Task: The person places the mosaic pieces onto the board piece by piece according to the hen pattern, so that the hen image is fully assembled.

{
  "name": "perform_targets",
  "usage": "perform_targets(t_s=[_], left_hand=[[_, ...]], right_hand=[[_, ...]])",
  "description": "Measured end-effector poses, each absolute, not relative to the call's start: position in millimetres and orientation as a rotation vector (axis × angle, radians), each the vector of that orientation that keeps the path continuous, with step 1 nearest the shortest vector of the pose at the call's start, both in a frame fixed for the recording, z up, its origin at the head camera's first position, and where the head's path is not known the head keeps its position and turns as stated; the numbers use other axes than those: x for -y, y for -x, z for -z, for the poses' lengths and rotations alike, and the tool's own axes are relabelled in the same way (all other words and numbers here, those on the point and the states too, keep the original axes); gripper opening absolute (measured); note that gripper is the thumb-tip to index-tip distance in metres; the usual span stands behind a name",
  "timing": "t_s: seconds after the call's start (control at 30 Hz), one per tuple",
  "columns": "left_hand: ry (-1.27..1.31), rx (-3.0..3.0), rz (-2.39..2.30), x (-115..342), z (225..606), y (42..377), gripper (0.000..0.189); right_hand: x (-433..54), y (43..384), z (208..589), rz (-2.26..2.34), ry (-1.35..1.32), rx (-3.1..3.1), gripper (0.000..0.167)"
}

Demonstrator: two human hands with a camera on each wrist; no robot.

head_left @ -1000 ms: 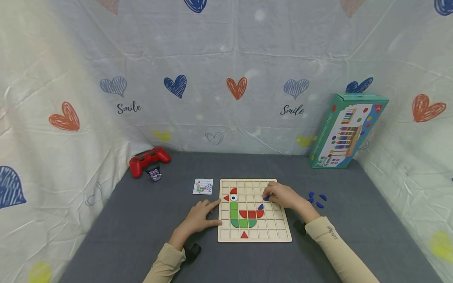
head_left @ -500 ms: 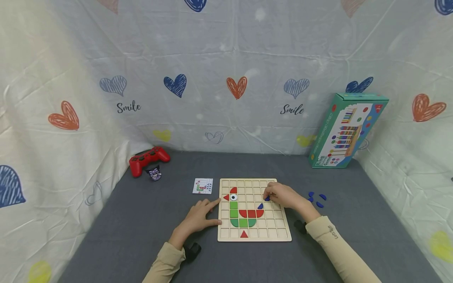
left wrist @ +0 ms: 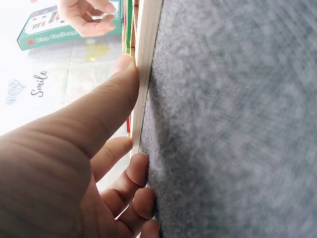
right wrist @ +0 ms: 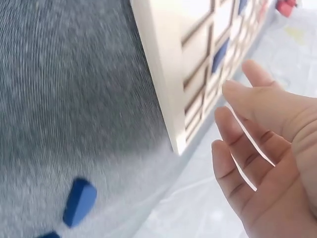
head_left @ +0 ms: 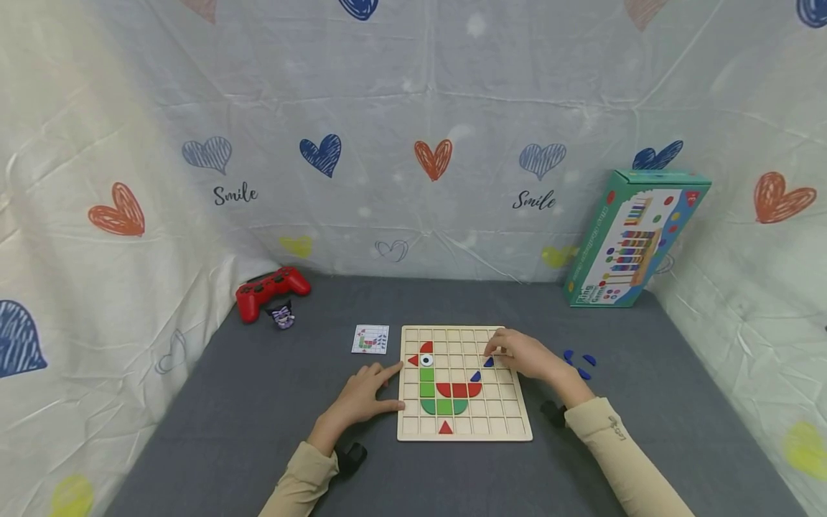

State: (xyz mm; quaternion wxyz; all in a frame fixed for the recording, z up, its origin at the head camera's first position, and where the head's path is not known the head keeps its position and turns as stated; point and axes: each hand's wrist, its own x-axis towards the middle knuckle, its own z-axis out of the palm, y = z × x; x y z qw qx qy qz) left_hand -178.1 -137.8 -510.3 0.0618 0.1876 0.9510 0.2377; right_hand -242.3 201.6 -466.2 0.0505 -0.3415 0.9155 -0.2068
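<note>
A wooden grid board (head_left: 496, 429) lies on the table, with red, green and blue pieces and an eye tile (head_left: 426, 360) set in its cells. My left hand (head_left: 358, 395) touches the board's left edge; in the left wrist view the thumb (left wrist: 111, 96) lies along the rim. Over the upper right cells hovers my right hand (head_left: 530, 357), its fingers loosely bent and holding nothing. Just below its fingertips a blue quarter-round piece (head_left: 489, 362) sits in a cell, also visible as a blue piece (right wrist: 220, 55) in the right wrist view. Another blue piece (head_left: 476, 376) sits diagonally below it.
Several loose blue pieces (head_left: 584, 374) lie right of the board, partly behind my right wrist. A small pattern card (head_left: 370, 339) is at the board's upper left. A red game controller (head_left: 271, 291), a small figure (head_left: 283, 317) and a green toy box (head_left: 636, 240) stand farther back.
My right hand has let go of the blue piece and drawn slightly up and right, leaving the piece in its cell. My left hand stays at the board's edge.
</note>
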Motion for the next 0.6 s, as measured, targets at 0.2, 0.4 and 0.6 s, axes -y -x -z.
perform_targets(t_s=[0.2,0.4,0.6], left_hand=[[-0.569,-2.869,-0.744,138,510,178,0.077],[-0.580,-2.871,-0.749,138,510,178,0.076],[-0.577,-2.865,-0.753,138,511,178,0.077]], right_hand=[[-218,239,460,0.609,0.996,-2.835,0.020],[-231,235,461,0.600,0.950,-2.867,0.019],[-243,228,461,0.626,0.890,-2.868,0.018]])
